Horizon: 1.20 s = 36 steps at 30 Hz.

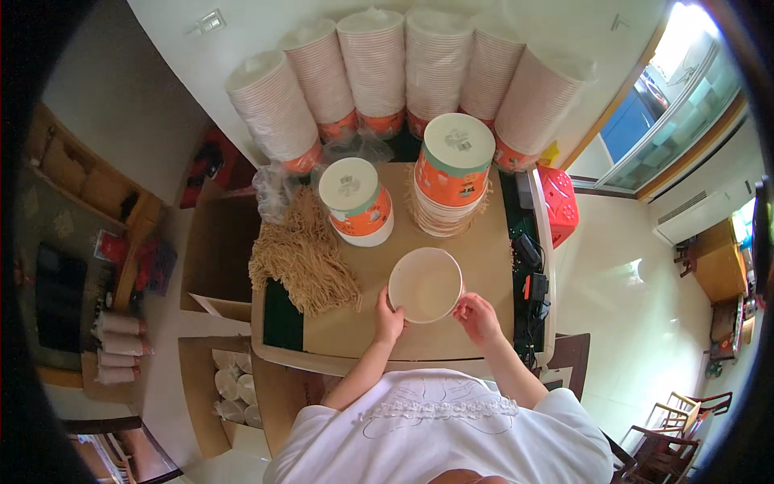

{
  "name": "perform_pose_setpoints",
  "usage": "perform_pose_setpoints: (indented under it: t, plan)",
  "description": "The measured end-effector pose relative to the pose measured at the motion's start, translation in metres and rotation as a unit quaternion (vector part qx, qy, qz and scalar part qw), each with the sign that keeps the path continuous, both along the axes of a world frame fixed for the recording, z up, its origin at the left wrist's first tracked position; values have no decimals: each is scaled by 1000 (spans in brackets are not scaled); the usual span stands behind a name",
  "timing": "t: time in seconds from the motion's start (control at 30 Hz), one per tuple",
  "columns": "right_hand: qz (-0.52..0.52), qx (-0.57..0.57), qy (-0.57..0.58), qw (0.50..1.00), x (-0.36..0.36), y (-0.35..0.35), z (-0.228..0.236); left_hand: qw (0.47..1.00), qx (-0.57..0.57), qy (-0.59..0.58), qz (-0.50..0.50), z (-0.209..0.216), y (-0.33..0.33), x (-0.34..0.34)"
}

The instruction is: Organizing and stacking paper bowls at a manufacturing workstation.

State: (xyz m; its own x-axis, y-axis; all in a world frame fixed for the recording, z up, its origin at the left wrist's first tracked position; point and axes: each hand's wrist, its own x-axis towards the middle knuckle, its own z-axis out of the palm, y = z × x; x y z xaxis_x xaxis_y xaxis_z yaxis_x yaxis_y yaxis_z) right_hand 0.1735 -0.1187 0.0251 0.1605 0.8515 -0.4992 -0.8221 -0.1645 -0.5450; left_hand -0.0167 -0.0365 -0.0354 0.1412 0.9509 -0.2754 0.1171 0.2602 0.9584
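A white paper bowl [425,284] stands open side up on the cardboard-covered table [484,266]. My left hand [389,319] grips its left rim and my right hand [477,316] holds its right rim. The bowl looks empty. To the left lies a heap of tan dry noodles [305,256]. Behind the bowl stand two stacks of upside-down orange and white bowls, a short stack [356,202] and a taller stack [454,173].
Several long sleeves of stacked bowls [379,68] lean against the wall behind the table. A red plastic stool [559,203] and black cables [532,282] lie at the right. Open cardboard boxes [218,387] with bowls stand on the floor at the left.
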Motion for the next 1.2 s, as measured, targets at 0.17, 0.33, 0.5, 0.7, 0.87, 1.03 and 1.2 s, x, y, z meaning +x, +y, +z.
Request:
perform_pose_setpoints:
  t: [0.17, 0.33, 0.5, 0.7, 0.87, 1.03, 1.2]
  plan:
    - [-110, 82, -65, 988, 56, 2, 13, 993, 83, 82, 20, 37, 2, -10]
    - [-252, 77, -52, 963, 131, -19, 32, 973, 191, 128, -4, 7, 0, -35]
    - [-368, 120, -1, 922, 171, -36, 50, 970, 191, 144, -31, 20, -10, -39]
    - [-399, 128, -63, 906, 184, -47, 73, 971, 169, 154, -70, 30, -29, -24]
    - [-310, 48, -230, 921, 175, -53, 80, 964, 198, 168, -61, 34, -39, -14]
    - [-15, -2, -249, 968, 93, -27, 72, 955, 187, 224, -60, 36, -54, -6]
    - [231, 17, -173, 957, 19, 4, 36, 944, 187, 271, -22, 35, -61, 1]
